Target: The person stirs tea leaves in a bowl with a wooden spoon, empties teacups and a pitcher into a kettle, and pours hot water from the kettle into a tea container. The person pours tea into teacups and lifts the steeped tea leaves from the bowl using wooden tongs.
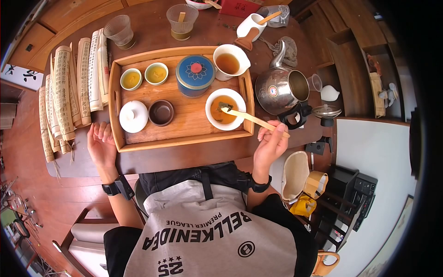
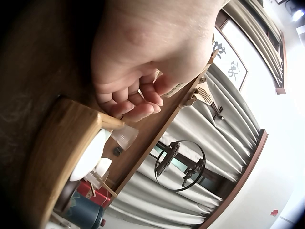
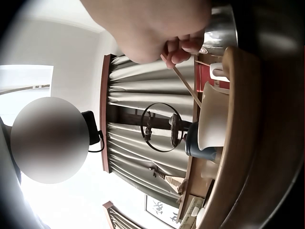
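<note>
In the head view my right hand [image 1: 271, 144] pinches a slim bamboo tea stick [image 1: 253, 119] near its end. The other end reaches into a white gaiwan bowl [image 1: 210, 102] of amber tea, right at the dark wet leaves [image 1: 225, 106]. The right wrist view shows the fingers around the stick [image 3: 187, 85], its far end hidden inside the bowl [image 3: 213, 117]. My left hand [image 1: 102, 142] rests at the left front corner of the wooden tray [image 1: 184, 142], its fingers loosely curled and holding nothing. A white lid [image 1: 134, 117] and a small dark brown cup [image 1: 161, 112] sit nearby.
On the tray are two small tea cups [image 1: 131, 79], a blue canister [image 1: 195, 76] and a pitcher [image 1: 230, 62] of tea. A steel kettle [image 1: 279, 90] stands close to the right. Bamboo scrolls [image 1: 64, 92] lie left; two glasses [image 1: 119, 31] stand behind.
</note>
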The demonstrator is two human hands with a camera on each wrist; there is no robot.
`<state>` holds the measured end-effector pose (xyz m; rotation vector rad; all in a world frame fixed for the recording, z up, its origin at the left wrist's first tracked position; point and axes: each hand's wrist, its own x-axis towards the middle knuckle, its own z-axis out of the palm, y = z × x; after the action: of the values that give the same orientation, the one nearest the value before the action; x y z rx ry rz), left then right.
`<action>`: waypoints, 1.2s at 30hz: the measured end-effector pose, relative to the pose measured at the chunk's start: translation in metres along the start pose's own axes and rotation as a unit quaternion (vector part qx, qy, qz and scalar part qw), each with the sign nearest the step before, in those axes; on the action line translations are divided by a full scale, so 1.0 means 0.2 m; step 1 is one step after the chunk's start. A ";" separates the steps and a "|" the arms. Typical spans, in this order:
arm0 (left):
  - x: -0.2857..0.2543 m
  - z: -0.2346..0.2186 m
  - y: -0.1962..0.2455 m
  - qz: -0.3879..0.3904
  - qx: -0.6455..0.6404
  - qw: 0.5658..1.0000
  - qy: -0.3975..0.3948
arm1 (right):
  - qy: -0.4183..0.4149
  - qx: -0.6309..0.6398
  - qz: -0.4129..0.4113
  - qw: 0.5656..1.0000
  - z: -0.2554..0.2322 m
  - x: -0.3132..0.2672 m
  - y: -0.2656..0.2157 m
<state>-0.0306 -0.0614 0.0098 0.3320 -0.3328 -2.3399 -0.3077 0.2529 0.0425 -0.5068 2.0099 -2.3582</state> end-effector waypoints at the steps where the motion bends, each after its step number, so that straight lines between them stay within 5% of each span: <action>1: 0.00 0.00 0.00 0.000 0.000 1.000 0.000 | -0.002 0.002 -0.004 1.000 0.00 0.00 -0.01; 26: 0.00 0.00 0.00 -0.002 0.002 1.000 -0.004 | -0.030 -0.181 -0.093 0.979 0.04 0.00 -0.02; 36: 0.00 0.00 0.00 -0.004 0.005 1.000 -0.003 | -0.070 -0.089 -0.002 0.994 0.02 0.01 0.02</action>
<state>-0.0305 -0.0626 0.0089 0.3309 -0.3479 -2.3483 -0.3088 0.2472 0.0403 -0.6597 2.1655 -2.0906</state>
